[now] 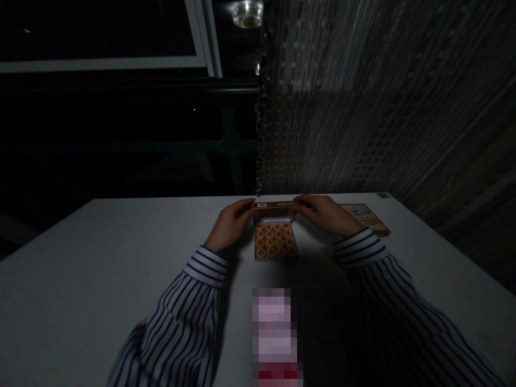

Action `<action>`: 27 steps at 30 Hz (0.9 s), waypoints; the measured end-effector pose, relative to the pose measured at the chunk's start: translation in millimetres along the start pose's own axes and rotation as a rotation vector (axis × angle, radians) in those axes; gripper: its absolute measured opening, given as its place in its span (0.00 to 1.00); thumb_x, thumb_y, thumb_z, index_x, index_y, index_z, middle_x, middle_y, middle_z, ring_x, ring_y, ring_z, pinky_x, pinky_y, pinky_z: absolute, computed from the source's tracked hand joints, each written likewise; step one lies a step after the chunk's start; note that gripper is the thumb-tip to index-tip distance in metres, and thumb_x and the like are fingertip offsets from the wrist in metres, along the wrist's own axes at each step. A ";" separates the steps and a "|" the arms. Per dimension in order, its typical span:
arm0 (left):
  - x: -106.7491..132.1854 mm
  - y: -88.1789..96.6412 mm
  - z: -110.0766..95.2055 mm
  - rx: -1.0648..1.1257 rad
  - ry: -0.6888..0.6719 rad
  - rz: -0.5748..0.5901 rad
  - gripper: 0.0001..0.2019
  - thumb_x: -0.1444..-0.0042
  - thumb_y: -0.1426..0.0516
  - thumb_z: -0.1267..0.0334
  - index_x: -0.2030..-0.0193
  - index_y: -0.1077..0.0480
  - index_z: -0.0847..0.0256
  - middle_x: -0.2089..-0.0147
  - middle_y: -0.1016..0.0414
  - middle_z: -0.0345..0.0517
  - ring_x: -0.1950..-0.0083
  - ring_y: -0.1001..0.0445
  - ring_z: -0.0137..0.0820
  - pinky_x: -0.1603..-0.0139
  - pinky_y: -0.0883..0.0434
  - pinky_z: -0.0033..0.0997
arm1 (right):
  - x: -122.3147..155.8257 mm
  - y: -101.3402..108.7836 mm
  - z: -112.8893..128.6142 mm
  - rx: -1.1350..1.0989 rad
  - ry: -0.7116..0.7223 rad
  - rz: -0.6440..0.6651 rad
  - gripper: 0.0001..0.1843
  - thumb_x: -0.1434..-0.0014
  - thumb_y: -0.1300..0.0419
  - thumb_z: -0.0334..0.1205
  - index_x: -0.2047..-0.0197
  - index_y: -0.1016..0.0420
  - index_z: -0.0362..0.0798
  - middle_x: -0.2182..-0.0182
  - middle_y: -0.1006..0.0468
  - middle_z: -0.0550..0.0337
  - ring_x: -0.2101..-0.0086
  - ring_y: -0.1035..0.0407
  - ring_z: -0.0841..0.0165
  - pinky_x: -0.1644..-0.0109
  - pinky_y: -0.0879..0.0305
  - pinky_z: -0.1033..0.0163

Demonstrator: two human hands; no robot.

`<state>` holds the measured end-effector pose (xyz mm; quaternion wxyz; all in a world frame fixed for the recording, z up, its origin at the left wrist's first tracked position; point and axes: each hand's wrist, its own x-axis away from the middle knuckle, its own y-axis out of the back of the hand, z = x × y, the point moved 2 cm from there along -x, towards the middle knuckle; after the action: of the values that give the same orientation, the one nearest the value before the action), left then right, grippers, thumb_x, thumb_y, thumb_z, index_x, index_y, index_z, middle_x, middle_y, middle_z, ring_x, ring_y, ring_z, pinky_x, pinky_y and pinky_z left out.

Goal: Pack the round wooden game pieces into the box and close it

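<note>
A small open box [276,258] lies on the white table [100,258], filled with several round wooden game pieces [274,241] bearing red marks. Above its far end, both hands hold a brown box lid [274,205] by its ends. My left hand [230,224] curls its fingers round the lid's left end. My right hand [325,214] grips the right end. Both arms wear blue-and-white striped sleeves.
A flat printed card or board [367,216] lies on the table just right of my right hand. A beaded curtain [382,97] hangs behind the table on the right. A dark window [100,107] fills the left background. The room is dim.
</note>
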<state>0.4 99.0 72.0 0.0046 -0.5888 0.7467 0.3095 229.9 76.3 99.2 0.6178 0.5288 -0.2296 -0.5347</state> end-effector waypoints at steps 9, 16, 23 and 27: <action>0.0 1.0 0.8 -0.011 -0.019 0.019 0.17 0.45 0.48 0.62 0.50 0.34 0.68 0.50 0.29 0.53 0.49 0.31 0.33 0.46 0.37 0.36 | 0.3 0.7 1.5 0.002 0.009 0.006 0.15 0.41 0.51 0.43 0.56 0.29 0.48 0.61 0.24 0.55 0.61 0.31 0.65 0.58 0.39 0.64; 0.4 2.0 -0.1 0.001 -0.021 0.044 0.16 0.46 0.47 0.62 0.51 0.33 0.65 0.50 0.29 0.51 0.50 0.30 0.33 0.47 0.36 0.36 | 1.1 1.1 0.7 0.014 -0.001 0.012 0.16 0.41 0.51 0.44 0.55 0.29 0.47 0.61 0.24 0.55 0.60 0.31 0.65 0.58 0.39 0.65; 0.2 2.4 -0.4 -0.012 -0.029 0.047 0.16 0.46 0.47 0.61 0.51 0.33 0.63 0.51 0.28 0.48 0.50 0.31 0.33 0.46 0.37 0.37 | 1.1 1.5 1.2 0.008 0.015 0.015 0.16 0.41 0.52 0.44 0.55 0.29 0.48 0.62 0.24 0.55 0.61 0.31 0.64 0.58 0.39 0.64; 0.3 2.7 -0.2 -0.027 -0.020 0.041 0.15 0.46 0.47 0.61 0.52 0.33 0.62 0.51 0.28 0.48 0.50 0.31 0.33 0.46 0.37 0.39 | 1.5 1.9 0.7 0.012 0.014 0.009 0.16 0.41 0.51 0.44 0.55 0.29 0.48 0.62 0.24 0.55 0.60 0.31 0.64 0.58 0.39 0.64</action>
<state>-1.9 99.0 73.3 -0.0024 -0.5702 0.7543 0.3255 230.6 74.4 100.6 0.6187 0.5350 -0.2308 -0.5271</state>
